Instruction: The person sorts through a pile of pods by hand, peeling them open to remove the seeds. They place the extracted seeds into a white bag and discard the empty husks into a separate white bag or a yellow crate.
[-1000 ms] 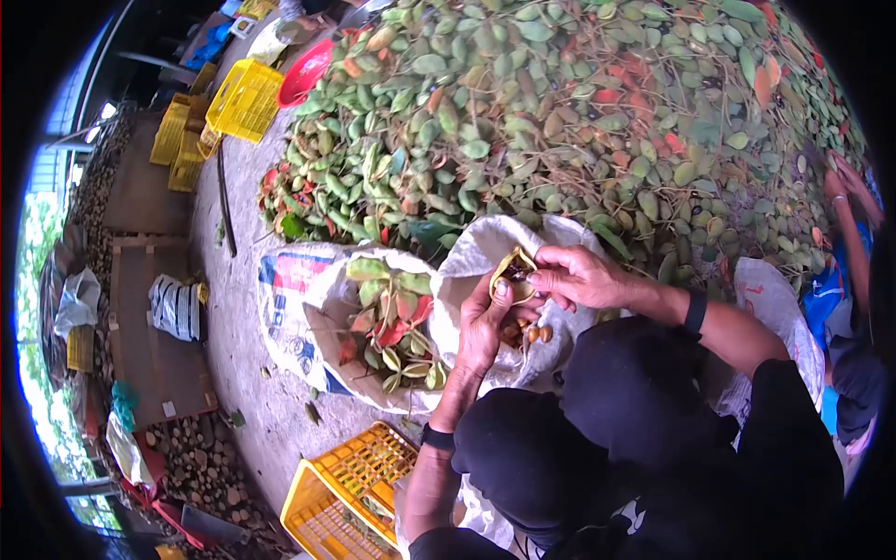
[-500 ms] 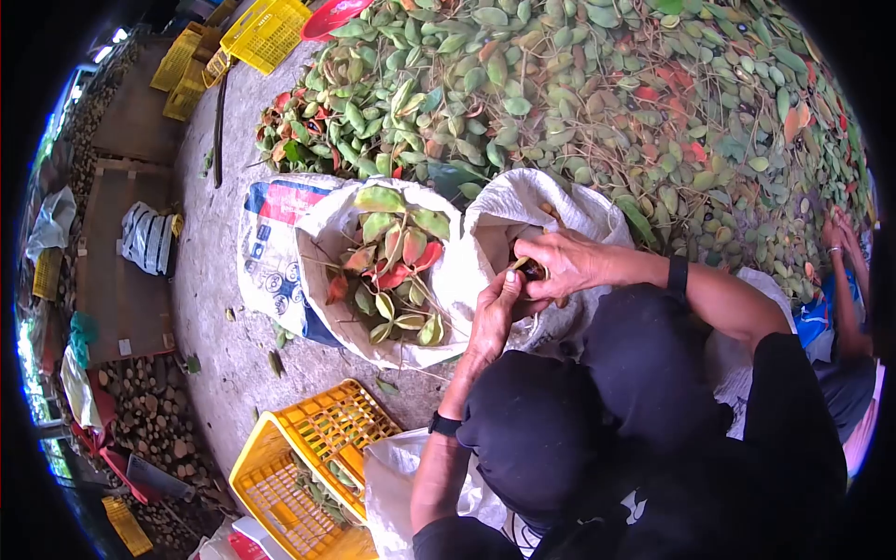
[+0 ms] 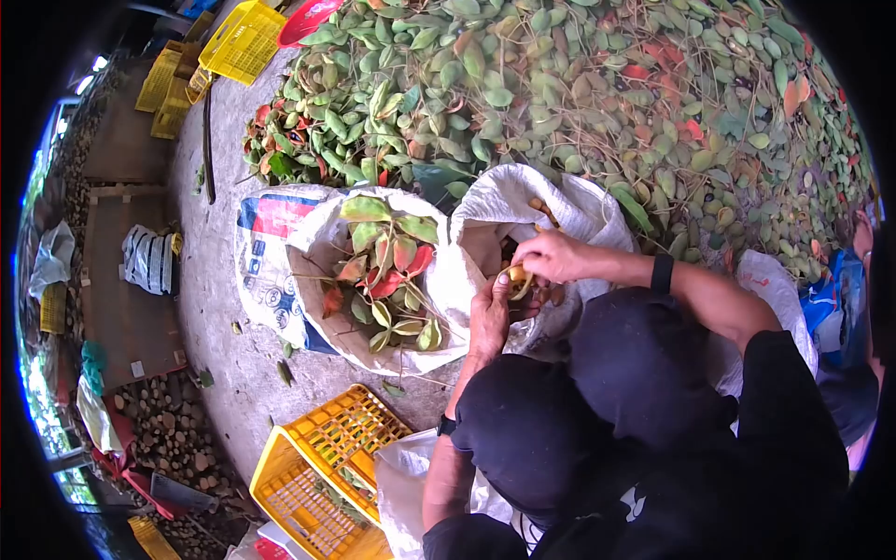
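Fingers closed, my left hand [image 3: 489, 317] grips an opened yellowish pod [image 3: 519, 278] over the mouth of a white sack [image 3: 597, 217]. My right hand [image 3: 553, 259] pinches the same pod from the other side, its fingertips touching it. Brown seeds or nuts show partly beneath the hands; their exact number is hidden. Left of that sack, a second sack [image 3: 350, 338] with a rolled rim holds green and red pods [image 3: 385, 252].
Green pods [image 3: 579, 103] are heaped beyond the sacks. A yellow crate [image 3: 355, 434] lies tilted at the lower left, with another crate [image 3: 245, 42] and a red basin [image 3: 306, 21] farther off. At the right edge is another person's arm [image 3: 863, 238].
My hands have stayed together at the sack mouth while turning the pod, whose dark interior showed before and whose yellowish part shows now. The camera view has shifted.
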`<action>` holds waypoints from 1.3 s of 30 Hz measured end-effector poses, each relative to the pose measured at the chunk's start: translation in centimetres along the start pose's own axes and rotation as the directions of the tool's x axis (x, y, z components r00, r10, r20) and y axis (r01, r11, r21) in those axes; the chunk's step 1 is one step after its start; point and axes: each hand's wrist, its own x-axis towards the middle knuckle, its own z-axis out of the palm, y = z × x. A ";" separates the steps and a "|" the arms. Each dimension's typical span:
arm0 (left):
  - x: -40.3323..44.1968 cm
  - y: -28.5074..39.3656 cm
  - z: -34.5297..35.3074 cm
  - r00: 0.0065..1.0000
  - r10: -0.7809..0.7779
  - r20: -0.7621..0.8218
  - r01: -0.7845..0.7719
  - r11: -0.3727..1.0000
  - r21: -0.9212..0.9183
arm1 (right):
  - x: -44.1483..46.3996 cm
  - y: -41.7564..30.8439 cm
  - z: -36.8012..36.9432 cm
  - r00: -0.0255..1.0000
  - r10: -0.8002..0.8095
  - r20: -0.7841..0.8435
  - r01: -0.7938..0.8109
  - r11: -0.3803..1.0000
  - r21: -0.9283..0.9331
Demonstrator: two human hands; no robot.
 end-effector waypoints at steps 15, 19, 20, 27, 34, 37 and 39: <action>2.0 -3.2 0.0 0.996 -0.047 0.080 0.018 0.945 0.326 | -1.2 1.9 0.0 0.981 -0.172 0.089 0.194 0.884 -0.425; 2.0 -2.0 0.1 0.990 0.048 0.136 -0.105 0.885 0.453 | -1.7 1.2 -0.5 0.975 -0.204 0.093 0.221 0.947 -0.235; 1.9 -1.3 0.6 0.977 0.136 0.163 -0.200 0.844 0.497 | -1.8 1.3 -0.7 0.972 -0.205 0.116 0.226 0.949 -0.221; 3.1 -1.9 -0.4 0.952 0.241 0.191 -0.307 0.712 0.631 | -2.2 1.3 -1.0 0.977 -0.205 -0.060 0.198 0.974 -0.107; 0.3 5.4 -7.9 0.720 0.685 -0.107 -0.656 0.724 0.214 | -4.1 2.9 -6.2 0.958 -0.214 -0.192 0.262 0.924 0.277; 0.9 0.6 -14.8 0.774 0.429 -0.465 -0.329 0.901 0.283 | -5.5 2.3 -13.3 0.900 0.044 -0.433 0.082 0.960 0.268; 3.6 -3.4 -18.6 0.844 0.246 -0.476 -0.158 0.963 0.217 | -5.1 5.2 -17.7 0.722 0.110 -0.683 0.119 0.953 0.279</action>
